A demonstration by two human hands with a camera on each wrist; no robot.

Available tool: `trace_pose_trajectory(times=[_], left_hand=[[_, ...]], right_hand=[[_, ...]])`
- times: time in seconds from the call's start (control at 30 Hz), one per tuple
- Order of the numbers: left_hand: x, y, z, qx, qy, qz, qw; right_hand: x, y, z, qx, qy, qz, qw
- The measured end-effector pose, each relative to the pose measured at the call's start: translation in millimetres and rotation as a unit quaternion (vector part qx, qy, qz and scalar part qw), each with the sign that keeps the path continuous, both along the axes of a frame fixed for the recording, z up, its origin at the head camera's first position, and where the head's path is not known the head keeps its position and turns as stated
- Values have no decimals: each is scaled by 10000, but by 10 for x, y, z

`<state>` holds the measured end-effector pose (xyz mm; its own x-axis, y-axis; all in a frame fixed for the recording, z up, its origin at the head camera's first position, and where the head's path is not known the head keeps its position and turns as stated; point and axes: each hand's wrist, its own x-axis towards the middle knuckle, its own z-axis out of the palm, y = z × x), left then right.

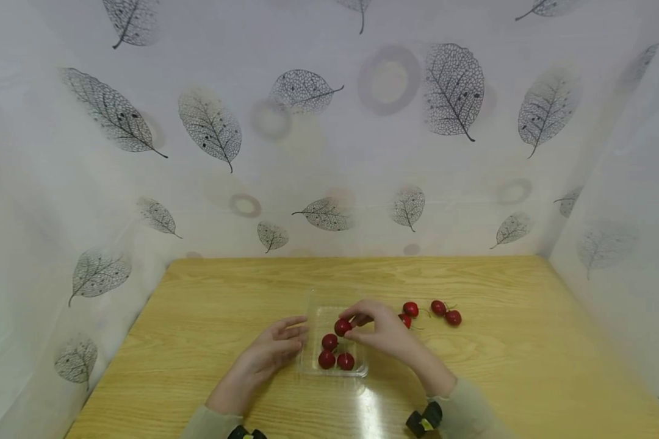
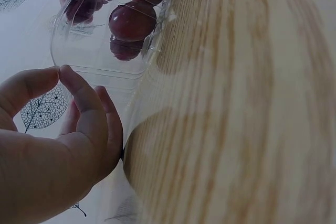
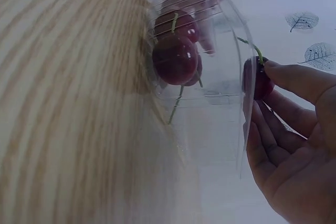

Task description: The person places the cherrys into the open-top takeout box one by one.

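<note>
A clear plastic box [image 1: 320, 317] sits on the table with three dark red cherries [image 1: 326, 359] in its near part. My right hand [image 1: 387, 332] pinches another cherry [image 1: 342, 327] between thumb and fingers, over the box in the head view. That held cherry [image 3: 257, 80] has a green stem in the right wrist view, where it appears beside the box's clear wall [image 3: 218, 129]. My left hand [image 1: 269, 350] stands along the left side of the box. In the left wrist view its fingertips [image 2: 65, 72] meet the box's edge [image 2: 105, 71], fingers loosely bent.
Several loose cherries [image 1: 453, 317] with stems lie right of the box, one partly hidden behind my right hand. The wooden table [image 1: 500, 366] ends at a pale leaf-printed curtain [image 1: 362, 152] at the back and sides. Dark bands [image 1: 424, 419] sit at both wrists.
</note>
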<state>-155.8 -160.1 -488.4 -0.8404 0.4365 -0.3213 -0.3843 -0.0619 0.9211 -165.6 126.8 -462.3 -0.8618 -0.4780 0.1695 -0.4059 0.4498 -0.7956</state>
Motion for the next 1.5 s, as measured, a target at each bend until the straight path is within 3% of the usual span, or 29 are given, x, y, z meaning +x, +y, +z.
trace_pose_trajectory(times=[0.77, 1.3, 1.5], left_hand=[[-13, 16, 19, -51, -7, 20, 10000], [-24, 8, -3, 78, -15, -17, 10000], [-22, 9, -3, 31, 8, -21, 10000]], right_hand=[[28, -54, -35, 824, 775, 150, 9935], [69, -85, -57, 1117, 904, 89, 9896], [75, -67, -76, 722, 623, 26, 9954]])
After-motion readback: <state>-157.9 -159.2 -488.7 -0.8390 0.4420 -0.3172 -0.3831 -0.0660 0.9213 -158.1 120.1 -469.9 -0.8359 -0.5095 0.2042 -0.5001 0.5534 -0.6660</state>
